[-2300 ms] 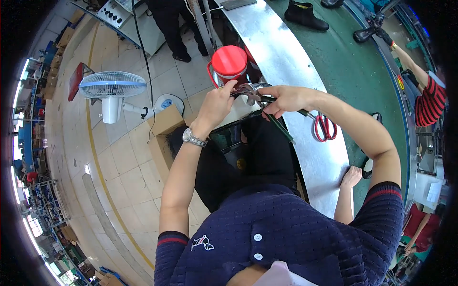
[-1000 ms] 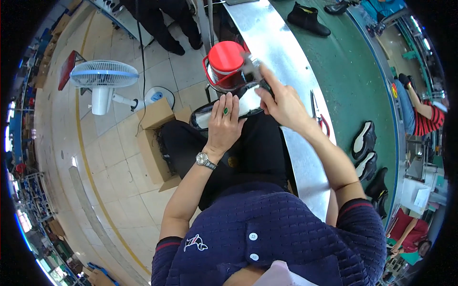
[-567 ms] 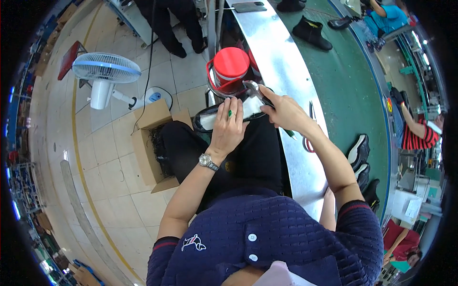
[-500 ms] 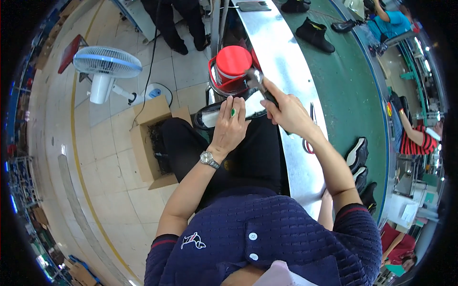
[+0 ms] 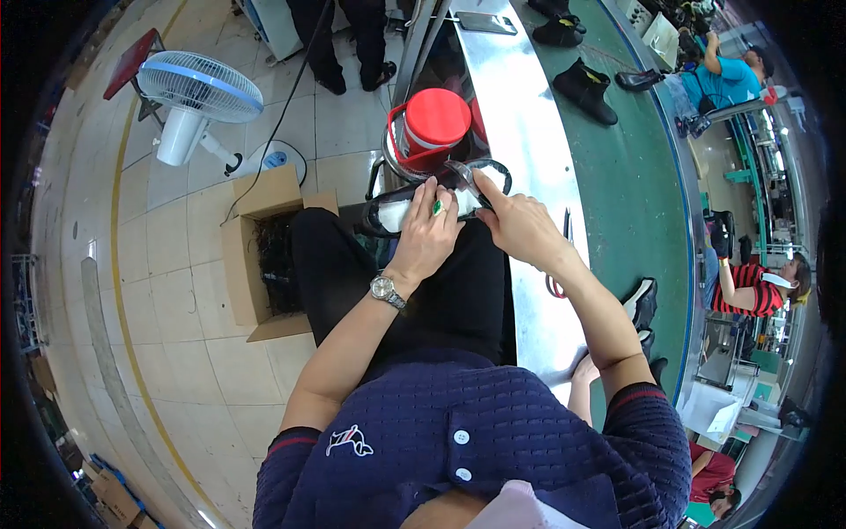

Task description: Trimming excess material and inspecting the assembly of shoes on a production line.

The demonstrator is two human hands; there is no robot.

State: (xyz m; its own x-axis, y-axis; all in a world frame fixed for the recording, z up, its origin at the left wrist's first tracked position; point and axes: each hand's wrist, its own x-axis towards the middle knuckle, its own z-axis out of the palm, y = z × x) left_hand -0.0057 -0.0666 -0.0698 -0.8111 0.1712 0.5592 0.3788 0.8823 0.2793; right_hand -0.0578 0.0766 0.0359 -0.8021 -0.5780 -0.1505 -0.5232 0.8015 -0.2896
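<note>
A black shoe with a white underside (image 5: 391,215) lies bottom up across my knees. My left hand (image 5: 426,236) grips its middle, fingers pressed together over it; a green-stoned ring and a wristwatch show on that arm. My right hand (image 5: 527,231) is closed round the handle of a hammer, whose metal head (image 5: 458,173) is low over the shoe beside my left fingertips. Whether the head touches the shoe I cannot tell. Part of the shoe is hidden under both hands.
Right of me runs a metal bench (image 5: 542,159) with red-handled scissors (image 5: 555,284) and a phone (image 5: 486,23). A red-lidded jug (image 5: 438,117) stands ahead. Left are an open carton (image 5: 251,256) and a fan (image 5: 198,88). Black shoes (image 5: 585,90) lie on the green belt (image 5: 634,194). Another person's hand (image 5: 585,370) rests at the bench.
The hammer has come down from above the shoe to the spot beside my left fingers. My right hand has lowered with it. My left hand keeps its hold; the whole view has shifted slightly.
</note>
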